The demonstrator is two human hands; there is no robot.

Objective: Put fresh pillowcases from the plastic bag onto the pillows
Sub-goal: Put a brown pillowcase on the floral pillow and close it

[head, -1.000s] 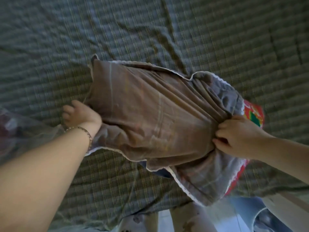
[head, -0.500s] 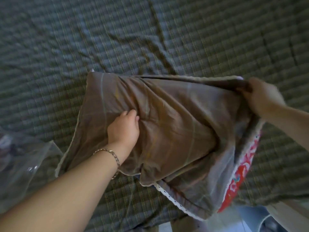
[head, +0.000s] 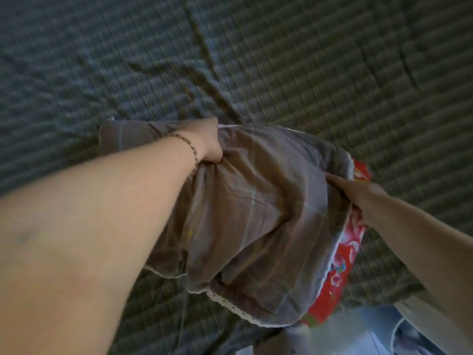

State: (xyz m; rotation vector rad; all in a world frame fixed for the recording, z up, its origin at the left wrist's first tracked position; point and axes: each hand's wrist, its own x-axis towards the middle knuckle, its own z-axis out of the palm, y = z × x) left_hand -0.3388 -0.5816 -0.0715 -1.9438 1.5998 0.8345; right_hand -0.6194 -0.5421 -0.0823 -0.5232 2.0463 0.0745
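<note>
A brown-grey pillowcase with white lace trim covers most of a red floral pillow, whose right end sticks out of the open mouth. The pillow lies on the bed near its front edge. My left hand, with a bracelet on the wrist, grips a bunch of the pillowcase cloth near its far side. My right hand holds the pillowcase at its open end, fingers curled into the fabric beside the red pillow. The plastic bag is out of view.
A dark green checked bedsheet covers the bed all around the pillow, with creases in the middle. At the bottom right the bed's edge gives way to a pale floor and some light blue fabric.
My left hand has moved from the middle of the pillowcase to its far side and now bunches the cloth. My right hand has come down to the open end. The view has shifted and blurred.
</note>
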